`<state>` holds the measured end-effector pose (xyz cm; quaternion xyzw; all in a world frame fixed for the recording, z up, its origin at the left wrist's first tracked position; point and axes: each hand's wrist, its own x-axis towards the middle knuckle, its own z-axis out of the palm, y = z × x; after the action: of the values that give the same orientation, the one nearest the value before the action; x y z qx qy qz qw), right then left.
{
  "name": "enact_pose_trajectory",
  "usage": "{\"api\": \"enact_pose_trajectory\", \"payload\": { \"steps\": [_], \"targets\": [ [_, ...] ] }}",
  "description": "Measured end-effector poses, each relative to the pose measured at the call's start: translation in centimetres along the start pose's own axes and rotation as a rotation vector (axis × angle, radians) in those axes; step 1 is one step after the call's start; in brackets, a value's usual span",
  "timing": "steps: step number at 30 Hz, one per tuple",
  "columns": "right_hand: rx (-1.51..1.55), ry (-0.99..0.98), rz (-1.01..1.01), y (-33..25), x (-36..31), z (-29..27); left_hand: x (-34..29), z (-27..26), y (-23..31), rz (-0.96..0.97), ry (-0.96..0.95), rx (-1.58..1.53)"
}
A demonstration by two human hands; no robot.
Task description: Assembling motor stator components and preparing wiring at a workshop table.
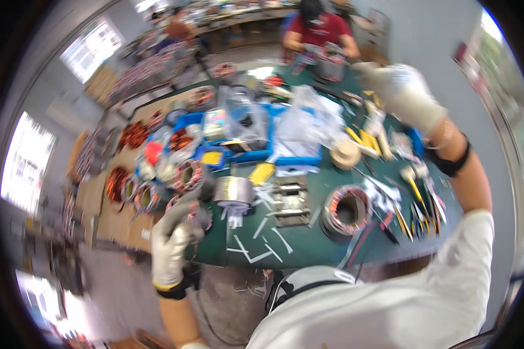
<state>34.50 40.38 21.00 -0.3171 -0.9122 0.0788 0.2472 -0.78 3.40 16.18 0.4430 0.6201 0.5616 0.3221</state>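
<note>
My left hand, in a whitish work glove with a black wrist band, hovers at the near left edge of the green-topped table. Its fingers are blurred but look apart and curved. Right beside them is a small wound stator, partly hidden; I see no firm grip on it. Raised over the right side of the table is my right hand, also gloved; motion smears its fingers, so whether it holds anything is unclear. Before me stand a larger wound stator, a metal block fixture and a silver cylinder with white strips beneath.
Blue bins with plastic bags fill the table's middle. Yellow-handled hammers, pliers and scissors lie at the right. Coils of copper wire and more stators crowd the left. A person in a red shirt works across the table.
</note>
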Motion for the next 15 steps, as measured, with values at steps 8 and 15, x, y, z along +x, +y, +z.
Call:
{"api": "enact_pose_trajectory", "payload": {
  "steps": [8,15],
  "targets": [
    [-0.495,-0.272,0.008,-9.0,-8.7,1.3,9.4,25.3,3.5,-0.200,-0.825,-0.160],
    [0.748,0.404,0.483,-2.2,-28.3,-13.9,7.0,22.9,2.1,-0.203,-0.615,0.030]
  ]
}}
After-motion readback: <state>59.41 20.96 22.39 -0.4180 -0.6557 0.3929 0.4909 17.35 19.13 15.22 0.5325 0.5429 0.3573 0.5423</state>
